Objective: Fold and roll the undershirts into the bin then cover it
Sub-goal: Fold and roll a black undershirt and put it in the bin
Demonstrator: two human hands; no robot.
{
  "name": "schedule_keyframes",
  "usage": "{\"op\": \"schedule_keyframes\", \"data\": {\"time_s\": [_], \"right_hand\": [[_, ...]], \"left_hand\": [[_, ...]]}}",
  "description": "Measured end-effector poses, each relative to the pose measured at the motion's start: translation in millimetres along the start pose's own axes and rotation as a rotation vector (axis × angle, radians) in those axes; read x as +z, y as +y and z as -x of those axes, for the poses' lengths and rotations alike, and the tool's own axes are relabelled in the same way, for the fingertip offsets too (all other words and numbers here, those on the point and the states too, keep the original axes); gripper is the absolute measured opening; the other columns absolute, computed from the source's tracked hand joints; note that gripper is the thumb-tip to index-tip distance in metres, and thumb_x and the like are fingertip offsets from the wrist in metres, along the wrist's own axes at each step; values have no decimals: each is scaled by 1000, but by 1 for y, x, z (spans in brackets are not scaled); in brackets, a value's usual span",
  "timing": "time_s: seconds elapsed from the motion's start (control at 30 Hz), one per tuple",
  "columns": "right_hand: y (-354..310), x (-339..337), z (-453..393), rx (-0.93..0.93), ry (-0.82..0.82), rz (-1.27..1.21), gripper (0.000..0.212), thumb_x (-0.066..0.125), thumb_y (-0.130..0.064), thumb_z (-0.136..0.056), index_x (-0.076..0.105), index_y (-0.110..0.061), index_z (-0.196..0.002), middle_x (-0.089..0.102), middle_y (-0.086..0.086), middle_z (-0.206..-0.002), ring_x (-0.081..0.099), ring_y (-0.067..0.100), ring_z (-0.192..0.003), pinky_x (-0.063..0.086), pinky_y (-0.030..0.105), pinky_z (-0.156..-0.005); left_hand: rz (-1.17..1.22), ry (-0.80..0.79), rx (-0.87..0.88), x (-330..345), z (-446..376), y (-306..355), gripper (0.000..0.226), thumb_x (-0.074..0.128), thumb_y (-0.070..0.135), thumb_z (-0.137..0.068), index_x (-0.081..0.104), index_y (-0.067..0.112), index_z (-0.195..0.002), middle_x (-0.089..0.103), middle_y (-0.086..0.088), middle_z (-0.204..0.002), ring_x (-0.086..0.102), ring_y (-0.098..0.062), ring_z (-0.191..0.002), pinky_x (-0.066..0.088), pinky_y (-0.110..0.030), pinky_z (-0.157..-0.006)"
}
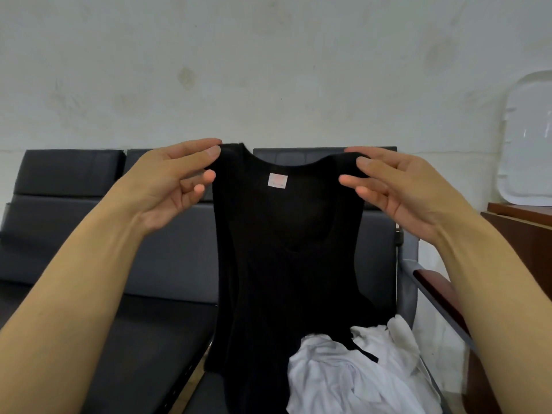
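**Black shirt up by its straps**

I have the black shirt (286, 264) hanging in front of me, pinched at each shoulder strap — left hand (176, 180) at ten o'clock, right hand (388, 186) at two, thumb and forefinger clamped, other fingers loose. It looks light, limp and stretchy, so it will sag wherever I let go; the straps and hem corners seem the surest holds. Its hem drapes toward the white shirts (358, 372) heaped at five o'clock on the bench (167, 258). No bin in sight — a pale lid (528, 138) leans at three.
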State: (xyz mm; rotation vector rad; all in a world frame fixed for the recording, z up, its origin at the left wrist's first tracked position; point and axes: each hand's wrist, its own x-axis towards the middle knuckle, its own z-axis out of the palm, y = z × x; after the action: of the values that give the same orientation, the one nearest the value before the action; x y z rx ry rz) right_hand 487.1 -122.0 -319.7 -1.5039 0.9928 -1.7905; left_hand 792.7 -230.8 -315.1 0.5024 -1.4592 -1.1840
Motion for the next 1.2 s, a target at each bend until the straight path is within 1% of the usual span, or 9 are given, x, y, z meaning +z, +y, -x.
{"op": "schedule_keyframes", "data": {"time_s": [0.1,0.2,0.4,0.6,0.73,0.9,1.03,1.1,1.2], "right_hand": [[-8,9,3,-44,-3,68,25,64,-7,-99,69,-5,-123,78,8,-103,77,23,-103,60,19,-76],[-30,21,11,-123,57,102,20,66,-6,-98,70,-5,-118,79,6,-92,77,25,-99,61,22,-78],[-97,48,44,-320,153,45,12,64,-10,-101,68,-9,-113,72,12,-102,78,27,-93,61,26,-81],[-153,64,78,-361,232,-67,12,60,-17,-105,63,-17,-116,65,2,-110,79,16,-85,56,14,-65],[-170,69,88,-325,239,-91,14,57,-20,-106,62,-20,-120,63,1,-117,78,11,-76,52,12,-54],[-159,64,82,-259,233,115,22,59,-19,-106,62,-9,-125,68,-7,-73,66,7,-51,46,15,-44],[-142,53,73,-101,217,135,28,55,-19,-107,60,-5,-132,67,1,-108,76,6,-68,44,12,-42],[-133,47,68,-62,222,188,34,53,-20,-108,55,-4,-138,65,7,-119,77,7,-70,46,13,-43],[-118,43,62,-36,215,311,39,55,-25,-108,50,-5,-141,75,8,-95,76,12,-66,50,16,-45]], "left_hand": [[-100,14,70,3,7,12,23,73,21,-91,75,18,-114,71,10,-83,68,-3,-65,52,-13,-54],[-165,153,246,6,17,30,18,75,24,-93,74,18,-110,77,6,-81,74,-7,-73,56,-16,-61],[-206,284,538,16,58,98,13,72,26,-97,74,20,-108,78,1,-80,76,-15,-78,54,-21,-56],[-172,349,661,26,97,152,11,72,32,-97,76,24,-104,72,8,-76,60,-11,-63,41,-22,-49],[-172,321,692,32,109,169,8,71,32,-98,75,25,-101,68,7,-75,53,-10,-59,39,-21,-47],[-410,314,627,32,97,156,5,70,35,-97,74,33,-96,68,9,-89,57,4,-64,45,-18,-55],[-482,280,512,32,80,132,9,68,30,-99,74,25,-96,68,13,-66,55,4,-52,40,-13,-51],[-531,275,465,33,73,120,12,69,35,-98,75,24,-95,66,16,-57,55,4,-49,43,-18,-55],[-600,234,429,38,62,103,16,71,41,-95,75,26,-95,75,8,-70,62,4,-58,51,-27,-71]]}}
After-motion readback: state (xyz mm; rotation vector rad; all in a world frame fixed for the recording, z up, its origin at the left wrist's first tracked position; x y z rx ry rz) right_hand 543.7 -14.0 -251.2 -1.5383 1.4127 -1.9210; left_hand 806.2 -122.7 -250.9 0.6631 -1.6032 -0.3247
